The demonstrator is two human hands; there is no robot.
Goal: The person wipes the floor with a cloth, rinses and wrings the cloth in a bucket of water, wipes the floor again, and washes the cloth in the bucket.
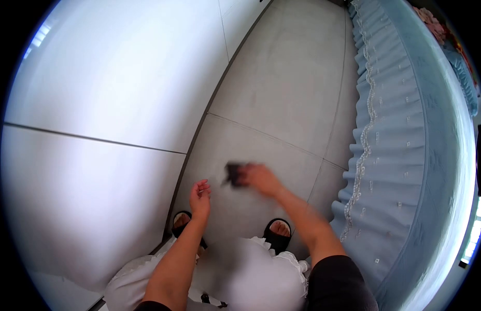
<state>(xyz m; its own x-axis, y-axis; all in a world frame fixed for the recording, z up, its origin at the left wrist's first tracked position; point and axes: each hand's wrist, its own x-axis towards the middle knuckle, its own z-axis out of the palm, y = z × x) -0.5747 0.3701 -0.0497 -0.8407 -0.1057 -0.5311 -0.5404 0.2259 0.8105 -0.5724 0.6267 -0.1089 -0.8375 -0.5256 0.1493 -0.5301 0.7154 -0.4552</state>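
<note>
The right hand [258,179] is clamped on a dark item [233,174], both blurred by motion; the item sticks out past the fingertips over the grey tiled floor [282,67], and whether it touches the floor I cannot tell. What the item is cannot be made out either. The left hand [200,197] hangs nearby, apart from the item, its fingers loosely bent and open, close to the floor's left edge. Below the hands, one black sandal [180,220] sits by that same edge, partly behind the left forearm, and the other sandal [278,237] stands further right, each with a foot in it. White clothing [261,269] with frilled trim fills the bottom. Along the floor's left edge run glossy white panels [111,67]; along its right edge hangs a pale blue ruffled bed skirt [391,155] with a lace strip, and a pink cloth [431,23] lies at the top right.
</note>
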